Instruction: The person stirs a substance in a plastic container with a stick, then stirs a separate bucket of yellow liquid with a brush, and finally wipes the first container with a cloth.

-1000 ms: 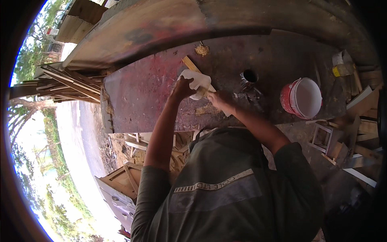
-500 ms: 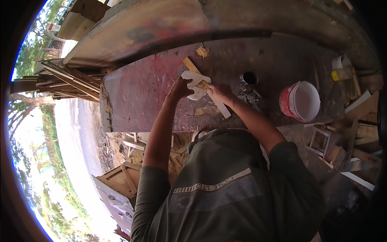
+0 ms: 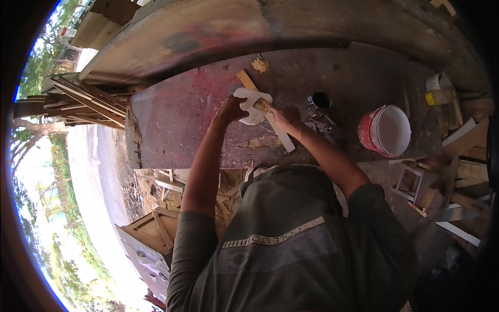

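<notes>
My left hand [image 3: 230, 111] is closed on the near left edge of a white plastic container [image 3: 250, 94], which looks like a cut-open jug. Fingers of my right hand [image 3: 285, 119] pinch a short tan piece [image 3: 261, 105] whose far end reaches into the container's opening; its kind is too small to make out. Beneath the container a narrow wooden strip [image 3: 283, 139] lies slantwise on the dark, paint-stained table [image 3: 182, 122]. The strip's yellowish far end [image 3: 246, 79] sticks out beyond the container, and its pale near end comes out below my right hand.
Right of my hands stand a dark cup [image 3: 319, 100] and a cluttered metal tool [image 3: 322, 122]. Farther right is a red bucket [image 3: 370, 132] with a white inside. Wood shavings [image 3: 260, 65] lie at the back. Timber strips [image 3: 88, 101] are stacked beyond the left edge; wood scraps [image 3: 470, 156] fill the right side.
The view has shifted slightly. My right hand and the tan piece have moved only a little against the container; my left hand keeps its hold.
</notes>
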`<control>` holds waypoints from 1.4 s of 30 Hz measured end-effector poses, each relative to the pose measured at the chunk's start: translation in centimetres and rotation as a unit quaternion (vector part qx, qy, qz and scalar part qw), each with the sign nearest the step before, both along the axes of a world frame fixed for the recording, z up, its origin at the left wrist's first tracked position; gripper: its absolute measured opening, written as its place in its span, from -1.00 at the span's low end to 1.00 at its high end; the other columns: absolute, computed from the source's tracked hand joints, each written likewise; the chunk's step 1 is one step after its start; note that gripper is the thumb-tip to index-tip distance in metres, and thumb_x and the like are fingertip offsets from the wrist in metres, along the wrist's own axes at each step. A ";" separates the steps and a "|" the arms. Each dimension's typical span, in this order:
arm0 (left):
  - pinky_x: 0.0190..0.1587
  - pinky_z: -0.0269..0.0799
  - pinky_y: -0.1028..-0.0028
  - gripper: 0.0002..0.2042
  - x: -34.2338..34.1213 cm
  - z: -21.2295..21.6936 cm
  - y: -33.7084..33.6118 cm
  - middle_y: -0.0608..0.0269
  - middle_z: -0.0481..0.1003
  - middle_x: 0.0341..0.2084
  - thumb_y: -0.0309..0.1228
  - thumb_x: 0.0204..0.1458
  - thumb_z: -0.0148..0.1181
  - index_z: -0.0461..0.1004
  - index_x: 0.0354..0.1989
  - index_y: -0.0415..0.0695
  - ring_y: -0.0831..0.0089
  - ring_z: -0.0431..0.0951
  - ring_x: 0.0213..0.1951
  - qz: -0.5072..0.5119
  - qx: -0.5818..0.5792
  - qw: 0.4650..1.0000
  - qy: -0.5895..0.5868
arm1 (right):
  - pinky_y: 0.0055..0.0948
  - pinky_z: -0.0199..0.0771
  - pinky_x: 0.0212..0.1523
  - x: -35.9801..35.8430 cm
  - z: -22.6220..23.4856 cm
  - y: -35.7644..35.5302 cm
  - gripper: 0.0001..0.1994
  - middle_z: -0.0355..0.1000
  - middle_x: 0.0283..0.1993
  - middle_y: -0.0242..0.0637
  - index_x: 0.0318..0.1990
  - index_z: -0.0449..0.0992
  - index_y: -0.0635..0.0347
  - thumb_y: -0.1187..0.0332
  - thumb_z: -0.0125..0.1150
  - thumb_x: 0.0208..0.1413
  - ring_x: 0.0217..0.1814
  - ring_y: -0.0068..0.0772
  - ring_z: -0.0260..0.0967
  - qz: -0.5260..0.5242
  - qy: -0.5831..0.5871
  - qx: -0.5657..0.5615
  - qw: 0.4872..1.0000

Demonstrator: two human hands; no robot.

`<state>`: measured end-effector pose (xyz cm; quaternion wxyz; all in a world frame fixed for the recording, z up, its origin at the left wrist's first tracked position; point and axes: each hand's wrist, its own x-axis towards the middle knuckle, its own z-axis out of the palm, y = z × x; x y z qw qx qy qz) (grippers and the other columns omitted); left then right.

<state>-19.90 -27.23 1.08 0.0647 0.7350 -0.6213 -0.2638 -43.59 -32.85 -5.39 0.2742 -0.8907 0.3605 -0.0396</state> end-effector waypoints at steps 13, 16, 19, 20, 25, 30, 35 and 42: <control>0.18 0.47 0.20 -0.34 -0.5 1.0 -1.2 -0.17 0.54 0.02 -0.29 -0.31 0.42 0.55 0.13 -0.11 0.02 0.56 0.07 -0.010 0.029 0.999 -0.029 | -0.04 0.56 -0.21 -3.3 1.7 2.9 -0.62 0.60 -0.25 -0.08 0.13 0.56 -0.06 0.06 0.08 0.26 -0.23 0.02 0.59 0.018 -0.048 0.062 0.997; 0.18 0.47 0.21 -0.34 -0.8 1.0 -1.1 -0.15 0.54 0.01 -0.28 -0.31 0.42 0.55 0.13 -0.12 0.02 0.56 0.06 -0.019 0.025 0.999 -0.042 | -0.04 0.56 -0.22 -3.7 2.3 1.1 -0.64 0.60 -0.29 -0.08 0.12 0.57 -0.06 0.08 0.08 0.26 -0.24 0.01 0.59 -0.028 -0.042 0.011 0.999; 0.18 0.47 0.22 -0.34 -1.2 1.0 -1.3 -0.14 0.55 0.00 -0.29 -0.31 0.43 0.54 0.13 -0.12 0.02 0.56 0.06 -0.034 0.017 0.998 -0.052 | -0.07 0.55 -0.32 -3.8 1.8 2.5 -0.66 0.60 -0.34 -0.13 0.11 0.57 -0.07 0.12 0.10 0.25 -0.32 -0.02 0.58 0.040 -0.043 0.010 0.998; 0.18 0.47 0.22 -0.34 -1.0 0.7 -1.2 -0.14 0.55 0.00 -0.29 -0.31 0.43 0.54 0.13 -0.12 0.03 0.56 0.06 -0.037 0.015 0.998 -0.053 | -0.07 0.55 -0.30 -3.7 2.1 2.2 -0.65 0.60 -0.33 -0.12 0.11 0.57 -0.07 0.11 0.10 0.25 -0.30 -0.01 0.58 0.027 -0.033 0.010 0.999; 0.17 0.47 0.21 -0.34 -0.9 0.4 -0.8 -0.14 0.55 0.01 -0.31 -0.31 0.44 0.54 0.13 -0.12 0.04 0.57 0.05 -0.009 0.004 1.000 -0.022 | -0.06 0.55 -0.25 -3.4 2.4 1.6 -0.64 0.60 -0.27 -0.10 0.14 0.56 -0.09 0.09 0.08 0.26 -0.24 0.00 0.58 -0.014 -0.023 -0.005 1.000; 0.17 0.47 0.21 -0.34 -1.0 0.9 -0.4 -0.13 0.55 0.01 -0.31 -0.32 0.45 0.55 0.13 -0.11 0.03 0.57 0.05 -0.008 0.022 1.000 -0.018 | -0.06 0.53 -0.34 -4.6 1.7 2.5 -0.62 0.59 -0.35 -0.11 0.16 0.53 -0.01 0.12 0.10 0.27 -0.34 -0.02 0.57 0.022 -0.023 -0.002 0.999; 0.18 0.46 0.20 -0.33 -1.3 1.1 -0.4 -0.13 0.55 0.01 -0.31 -0.33 0.45 0.55 0.13 -0.09 0.03 0.56 0.06 0.000 0.018 1.000 -0.015 | -0.04 0.51 -0.40 -5.1 1.6 1.4 -0.61 0.54 -0.46 -0.05 0.19 0.50 0.00 0.11 0.09 0.27 -0.43 0.04 0.53 0.012 0.014 -0.075 0.997; 0.24 0.40 0.17 -0.32 -1.9 1.1 -0.4 -0.20 0.44 0.13 -0.28 -0.30 0.45 0.54 0.17 0.01 -0.04 0.47 0.16 -0.019 0.037 0.998 -0.037 | -0.01 0.54 -0.28 -4.8 1.6 3.8 -0.60 0.58 -0.31 0.00 0.20 0.50 -0.04 0.10 0.06 0.29 -0.29 0.07 0.57 -0.050 -0.024 0.037 0.998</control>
